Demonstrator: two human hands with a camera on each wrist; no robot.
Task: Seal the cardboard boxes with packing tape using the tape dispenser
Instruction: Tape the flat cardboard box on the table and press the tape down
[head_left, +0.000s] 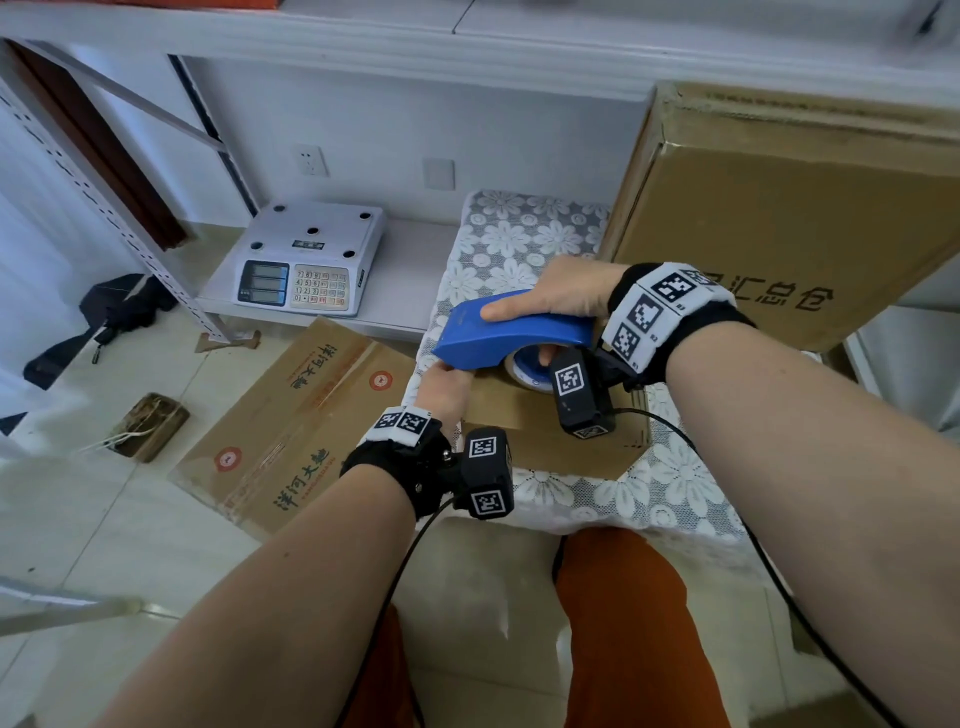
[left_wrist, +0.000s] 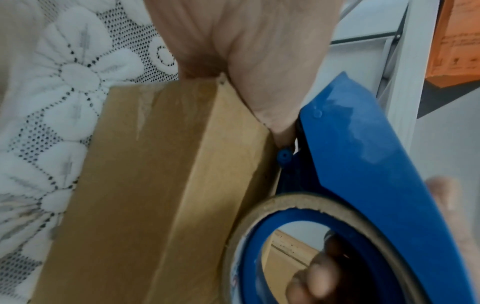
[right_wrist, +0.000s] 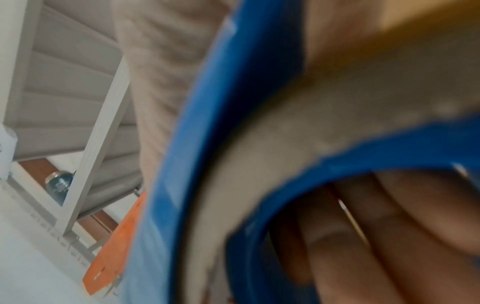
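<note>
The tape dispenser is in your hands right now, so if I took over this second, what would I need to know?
Right hand grips the blue tape dispenser, fingers through the roll's core, thumb along the top.
Left hand is at the dispenser's front end, on the edge of the small cardboard box; exactly what its fingers hold is hidden.
The box lies on the flowered cloth, under the dispenser.
Done: dispenser set at the box's left end.
Left: pull tape along the seam, cut, press down. A big box stands behind; another lies flat on the floor.

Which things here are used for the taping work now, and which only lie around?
In use: tape dispenser, right hand, left hand, small box.
Lying about: scale, flattened cartons, big box.
</note>
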